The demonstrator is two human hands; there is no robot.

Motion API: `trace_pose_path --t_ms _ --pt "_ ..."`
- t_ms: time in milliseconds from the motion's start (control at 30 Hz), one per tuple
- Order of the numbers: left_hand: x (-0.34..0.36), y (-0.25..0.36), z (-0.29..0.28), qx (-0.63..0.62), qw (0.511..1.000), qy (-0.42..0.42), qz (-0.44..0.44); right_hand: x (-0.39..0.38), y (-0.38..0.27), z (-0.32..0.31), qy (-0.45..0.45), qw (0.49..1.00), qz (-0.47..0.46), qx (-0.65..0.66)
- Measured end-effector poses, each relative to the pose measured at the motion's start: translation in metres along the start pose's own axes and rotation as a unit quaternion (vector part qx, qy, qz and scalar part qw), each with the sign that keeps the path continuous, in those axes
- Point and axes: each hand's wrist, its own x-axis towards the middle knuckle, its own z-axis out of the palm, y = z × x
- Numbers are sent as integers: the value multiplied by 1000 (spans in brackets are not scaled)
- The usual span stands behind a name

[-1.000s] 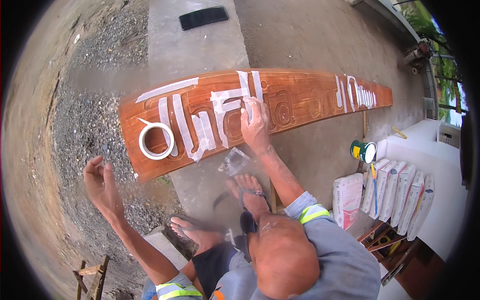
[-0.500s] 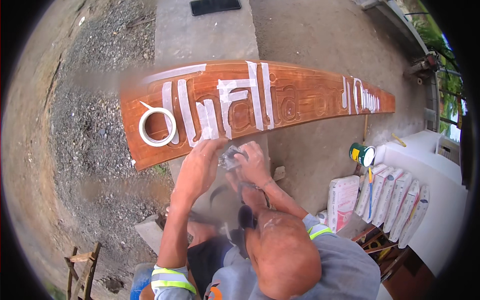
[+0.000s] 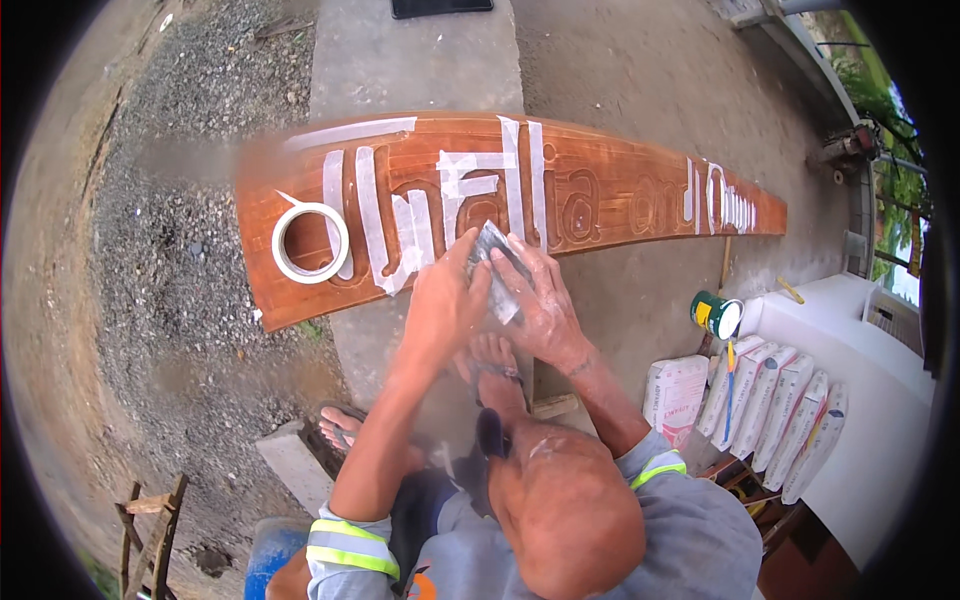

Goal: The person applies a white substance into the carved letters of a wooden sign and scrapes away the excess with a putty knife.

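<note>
dusty grey-brown ground spreads outdoors, with loose gravel to the left and a paler concrete strip running up the middle. at the far right is a low white wall. across the middle lies a long reddish-brown wooden board, wide on the left and tapering to the right, with outlined lettering cut into its face and pale tape strips stuck over parts of it. pale sacks lean in a row by the wall, and a green tin is tipped just beyond them. both hands meet near the board's lower edge: the left hand pinches the left side of a small grey flat piece, and the right hand grasps it from the right, fingers laid across it. a dark phone lies on the strip at the upper edge. a white tape roll rests flat on the board's wide end, its loose end sticking out. the grey flat piece sits between the fingers, partly covered; its material is hard to tell.
</note>
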Motion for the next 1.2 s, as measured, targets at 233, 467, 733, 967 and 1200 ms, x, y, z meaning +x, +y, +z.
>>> trace_pose_path --t_ms 233,467,733,967,1200 --pt "53 -7 8 138 977 63 152 33 53 14 114 938 236 225" --pt "96 -44 29 436 847 127 276 68 91 40 152 948 196 199" --pt "97 -43 24 502 820 82 263 81 84 28 78 965 184 172" --pt "104 -45 20 476 828 88 285 82 85 30 78 965 184 168" --pt "114 -51 14 438 850 81 282 82 87 29 66 973 153 163"
